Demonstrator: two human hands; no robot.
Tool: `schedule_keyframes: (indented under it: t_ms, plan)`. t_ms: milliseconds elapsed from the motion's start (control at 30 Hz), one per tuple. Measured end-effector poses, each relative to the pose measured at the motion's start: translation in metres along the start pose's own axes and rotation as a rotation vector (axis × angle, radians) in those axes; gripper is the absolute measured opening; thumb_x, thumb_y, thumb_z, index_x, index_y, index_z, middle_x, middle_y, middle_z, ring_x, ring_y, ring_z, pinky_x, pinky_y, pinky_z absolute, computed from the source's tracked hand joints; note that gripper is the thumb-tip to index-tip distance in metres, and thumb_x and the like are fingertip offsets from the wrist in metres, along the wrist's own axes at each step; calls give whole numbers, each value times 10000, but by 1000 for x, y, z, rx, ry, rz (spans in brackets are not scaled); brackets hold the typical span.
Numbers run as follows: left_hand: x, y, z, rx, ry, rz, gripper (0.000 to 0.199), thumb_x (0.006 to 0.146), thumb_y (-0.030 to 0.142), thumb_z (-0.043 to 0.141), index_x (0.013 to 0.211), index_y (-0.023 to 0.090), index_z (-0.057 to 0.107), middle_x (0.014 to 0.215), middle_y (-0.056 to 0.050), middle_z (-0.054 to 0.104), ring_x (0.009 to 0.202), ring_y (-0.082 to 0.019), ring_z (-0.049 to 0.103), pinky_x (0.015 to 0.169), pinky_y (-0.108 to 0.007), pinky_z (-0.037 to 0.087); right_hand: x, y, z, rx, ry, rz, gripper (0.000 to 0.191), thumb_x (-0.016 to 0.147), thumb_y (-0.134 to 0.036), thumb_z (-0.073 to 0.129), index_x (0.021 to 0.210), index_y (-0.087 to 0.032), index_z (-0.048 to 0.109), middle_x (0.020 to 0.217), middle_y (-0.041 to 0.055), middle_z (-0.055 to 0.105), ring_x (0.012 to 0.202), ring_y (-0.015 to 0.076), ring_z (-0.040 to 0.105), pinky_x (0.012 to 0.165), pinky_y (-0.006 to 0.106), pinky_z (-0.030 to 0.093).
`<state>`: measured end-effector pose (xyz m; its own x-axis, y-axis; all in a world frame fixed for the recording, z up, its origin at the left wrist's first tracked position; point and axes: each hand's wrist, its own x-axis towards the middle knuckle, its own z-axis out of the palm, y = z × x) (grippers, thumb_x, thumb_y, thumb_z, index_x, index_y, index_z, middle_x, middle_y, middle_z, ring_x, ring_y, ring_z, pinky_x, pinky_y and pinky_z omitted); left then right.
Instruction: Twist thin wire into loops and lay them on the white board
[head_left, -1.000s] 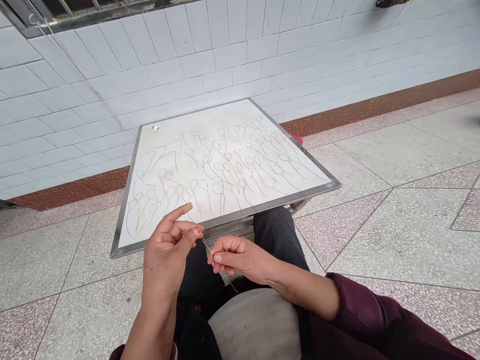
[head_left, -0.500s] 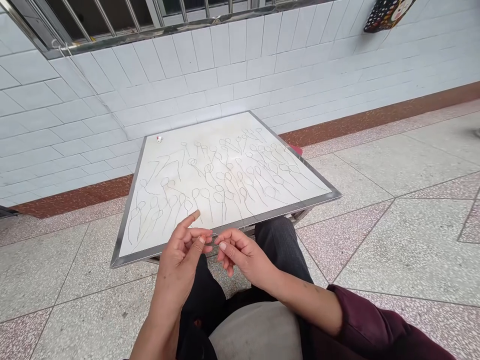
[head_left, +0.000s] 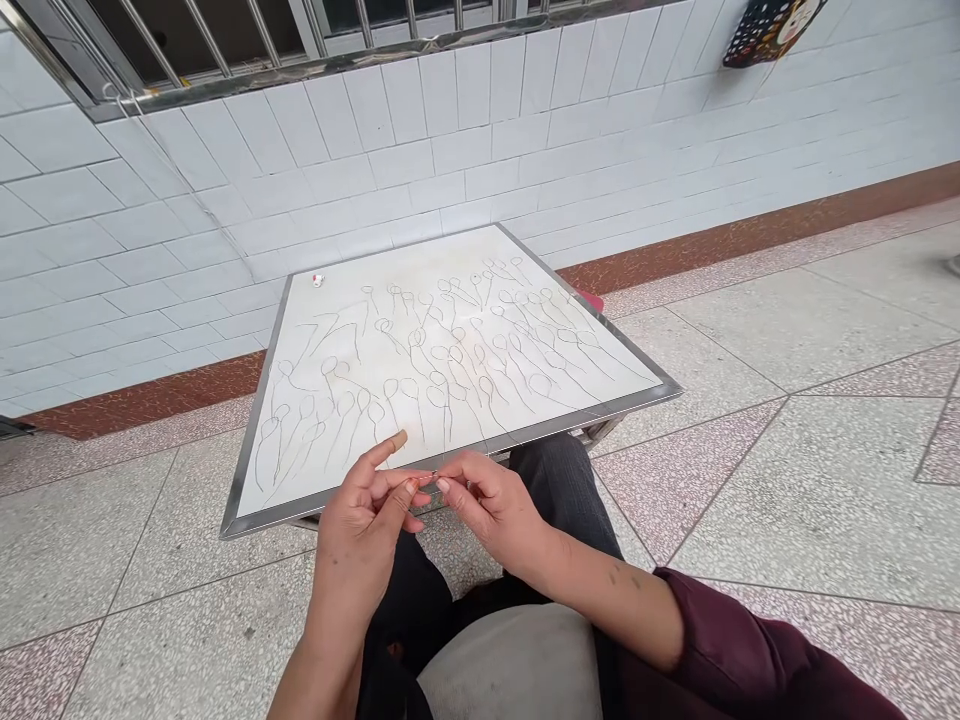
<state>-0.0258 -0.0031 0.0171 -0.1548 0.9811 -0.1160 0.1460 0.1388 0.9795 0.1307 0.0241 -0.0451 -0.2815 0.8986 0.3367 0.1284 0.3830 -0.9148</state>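
Just off the near edge of the table (head_left: 630, 402), above the person's lap, the two bare hands meet at the fingertips. The left hand (head_left: 366, 525) has thumb and forefinger pressed together, with another finger stretched out toward the tabletop; the right hand (head_left: 501, 515) pinches likewise, its remaining fingers curled under. Between them they grip a thin strand (head_left: 434, 474), mostly hidden by the fingertips and showing as little more than a dark speck. Below are dark trousers (head_left: 559, 490) and a grey cloth (head_left: 517, 665), with a maroon sleeve (head_left: 724, 630) on the right arm. Beyond the hands, many looped strands (head_left: 455, 353) lie spread across the white top, most with the loop end farther off and the tail running nearer. A small red-and-white object (head_left: 318, 280) sits near the far left corner. Behind rises a white tiled wall (head_left: 450, 130) with a barred window (head_left: 251, 30); speckled floor (head_left: 750, 450) extends rightward.
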Motion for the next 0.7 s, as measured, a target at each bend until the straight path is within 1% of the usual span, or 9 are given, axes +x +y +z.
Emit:
schedule_keyframes:
  t_ms: [67,167,267,333,433,533,633,700]
  plan:
    - [0,0,3,20,20,-2,557,832,385,696,1350,236,557,972,-61,758,767,-183,685,616,-284,548,-1,0,0,-66,13,-12,153,964,-264,527,881,-223,648,755,8,617,725,147,551,659,272,415]
    - [-1,-2,5,45,38,0,539,853,378,676,1363,258,547,980,-47,758,787,-178,688,659,-294,557,0,0,1,-94,26,12,149,951,-267,547,848,-220,644,715,1,608,685,141,544,627,258,394]
    - [-3,-2,6,57,29,5,538,856,391,671,1363,257,548,982,-52,762,807,-192,694,664,-305,564,3,1,0,-134,29,36,181,935,-301,581,784,-216,633,661,-8,594,637,135,530,601,253,375]
    - [-3,-1,6,69,18,17,538,863,419,658,1364,259,547,1004,-60,763,804,-201,701,670,-319,569,5,3,-2,-189,32,26,201,938,-316,580,771,-215,630,657,-8,598,637,135,534,605,256,371]
    - [-3,-1,3,65,-6,43,552,880,453,628,1384,252,523,1062,-83,755,818,-215,710,670,-333,578,7,6,-5,-220,38,8,196,955,-324,554,816,-217,643,680,-3,615,656,138,551,617,258,386]
    - [-2,-2,1,46,-23,50,564,881,454,626,1389,237,510,1093,-101,746,824,-220,713,626,-317,576,7,8,-6,-219,27,-1,165,968,-323,537,927,-232,668,746,10,657,713,152,588,651,268,420]
    - [-1,-3,0,44,-31,42,551,884,441,620,1382,230,514,1080,-103,744,748,-198,706,571,-293,562,7,9,-6,-242,-19,-51,209,998,-310,489,1056,-257,682,876,37,691,822,176,614,727,294,450]
    - [-1,-4,-1,49,-46,34,533,889,433,613,1372,227,522,1067,-98,741,697,-180,693,543,-280,549,8,10,-6,-218,-69,-78,249,1018,-311,454,1102,-270,684,916,45,688,853,178,613,754,298,464]
